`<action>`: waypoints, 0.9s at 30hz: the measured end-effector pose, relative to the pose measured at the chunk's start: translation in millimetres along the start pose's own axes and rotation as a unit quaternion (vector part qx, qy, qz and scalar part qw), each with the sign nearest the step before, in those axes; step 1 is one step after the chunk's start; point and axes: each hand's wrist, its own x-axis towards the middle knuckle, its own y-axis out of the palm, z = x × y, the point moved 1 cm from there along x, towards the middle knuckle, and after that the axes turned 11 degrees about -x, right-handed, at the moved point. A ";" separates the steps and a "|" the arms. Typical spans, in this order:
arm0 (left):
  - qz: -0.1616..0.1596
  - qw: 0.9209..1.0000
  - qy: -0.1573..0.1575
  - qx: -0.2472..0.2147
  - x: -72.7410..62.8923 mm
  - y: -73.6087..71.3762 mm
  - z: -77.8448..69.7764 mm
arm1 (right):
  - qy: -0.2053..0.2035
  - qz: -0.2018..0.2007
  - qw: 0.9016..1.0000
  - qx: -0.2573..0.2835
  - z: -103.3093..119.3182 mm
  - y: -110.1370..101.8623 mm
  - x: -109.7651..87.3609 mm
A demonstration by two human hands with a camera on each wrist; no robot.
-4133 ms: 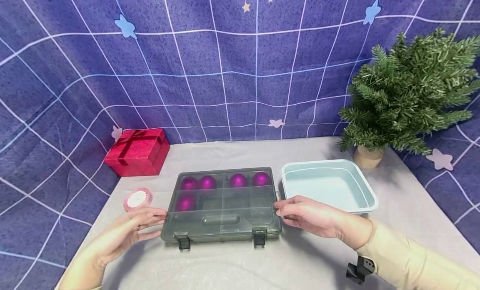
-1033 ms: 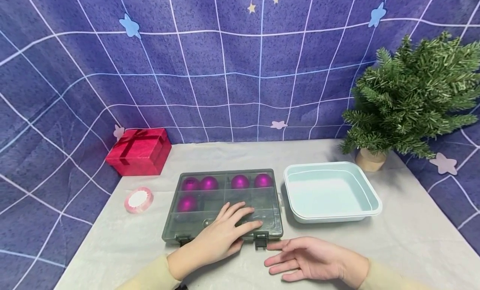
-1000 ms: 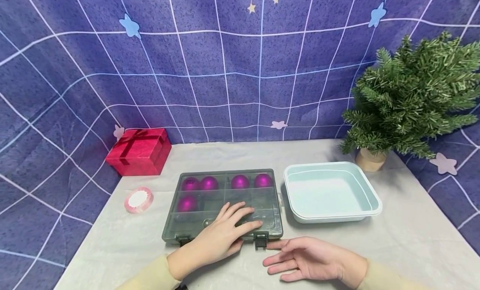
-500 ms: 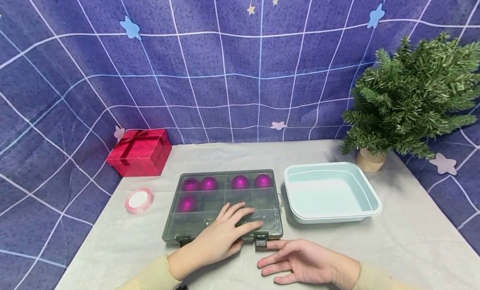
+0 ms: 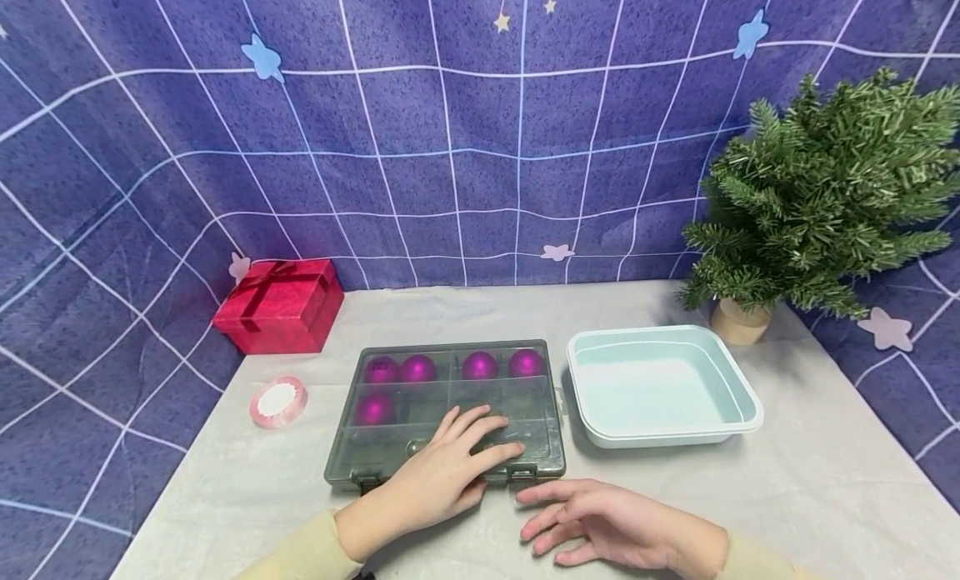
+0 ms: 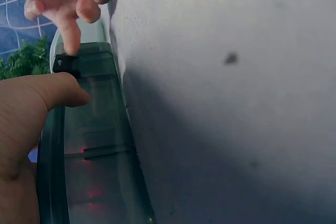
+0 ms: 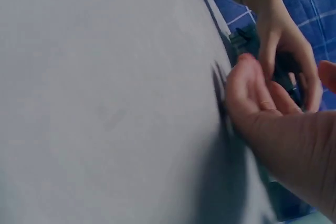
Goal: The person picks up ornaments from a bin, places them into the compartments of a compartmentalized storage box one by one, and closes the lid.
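Observation:
A smoky see-through compartment box [image 5: 427,407] lies with its lid down on the table. Under the lid, several magenta balls [image 5: 480,366] sit in the back and middle-left compartments. My left hand [image 5: 438,480] rests on the front of the lid, fingers spread, thumb at the front edge. Just off the front right corner is my right hand [image 5: 618,522], its fingers loosely extended. In the left wrist view, a fingertip of it meets the black latch [image 6: 65,64]. The left latch [image 5: 367,482] is partly covered by my left forearm.
To the right of the box stands a pale blue tray [image 5: 675,437], with a small potted fir tree [image 5: 817,197] behind it. A red gift box [image 5: 281,309] and a roll of pink ribbon [image 5: 258,407] are on the left. A patterned blue cloth hangs behind.
Both hands have left the box's sides: the left came onto the lid, the right to the front right latch. That latch, hanging down earlier, has swung up against the box front.

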 end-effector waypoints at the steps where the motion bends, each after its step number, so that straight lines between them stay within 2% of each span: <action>1: -0.001 1.000 0.001 0.001 0.0 0.0 0.0 | -0.004 -0.012 0.999 -0.033 1.9 1.6 -1.0; 3: -0.002 1.000 0.003 0.001 0.1 0.0 -0.1 | -0.029 -0.039 0.992 -0.117 7.4 5.3 -2.7; 4: -0.002 1.000 0.004 0.001 0.2 0.0 -0.1 | -0.052 -0.054 0.982 -0.172 11.1 7.4 -3.6; 5: -0.003 1.000 0.006 0.001 0.2 0.0 0.0 | -0.078 -0.070 0.967 -0.230 14.8 9.5 -4.4; 6: -0.004 1.000 0.006 -0.001 0.1 0.0 0.1 | -0.105 -0.090 0.947 -0.290 18.8 11.6 -5.1; 7: -0.005 1.000 0.007 -0.002 0.0 0.1 0.3 | -0.134 -0.113 0.921 -0.348 22.8 13.6 -5.5; 9: -0.007 1.000 0.008 -0.004 0.0 0.2 0.4 | -0.180 -0.168 0.858 -0.451 30.3 17.6 -6.0; 10: -0.007 1.000 0.009 -0.005 0.0 0.1 0.4 | -0.194 -0.195 0.825 -0.493 33.7 19.6 -6.0; 12: -0.008 1.000 0.010 -0.005 -0.3 0.3 0.6 | -0.208 -0.236 0.770 -0.554 38.8 22.3 -4.8; 14: -0.008 1.000 0.012 -0.001 -0.6 0.3 0.6 | -0.203 -0.270 0.721 -0.605 42.3 24.4 -2.4; 15: -0.008 1.000 0.013 0.001 -0.7 0.3 0.6 | -0.194 -0.284 0.699 -0.627 43.7 25.2 -0.8; 16: -0.008 1.000 0.014 0.003 -0.8 0.4 0.7 | -0.184 -0.295 0.679 -0.647 44.4 25.7 1.0; 17: -0.008 1.000 0.014 0.004 -0.7 0.5 0.7 | -0.174 -0.303 0.664 -0.661 44.7 25.5 3.1; 19: -0.010 1.000 0.016 0.008 -0.5 0.2 0.5 | -0.149 -0.312 0.648 -0.678 44.4 24.9 7.7; 20: -0.011 1.000 0.016 0.009 -0.3 -0.1 0.2 | -0.137 -0.315 0.645 -0.683 43.9 23.9 10.2; 23: -0.014 1.000 0.017 0.010 0.4 -0.8 -0.7 | -0.109 -0.316 0.643 -0.689 41.6 20.4 17.0; 27: -0.015 1.000 0.019 0.009 1.1 -1.8 -1.7 | -0.089 -0.320 0.632 -0.701 39.7 16.4 24.1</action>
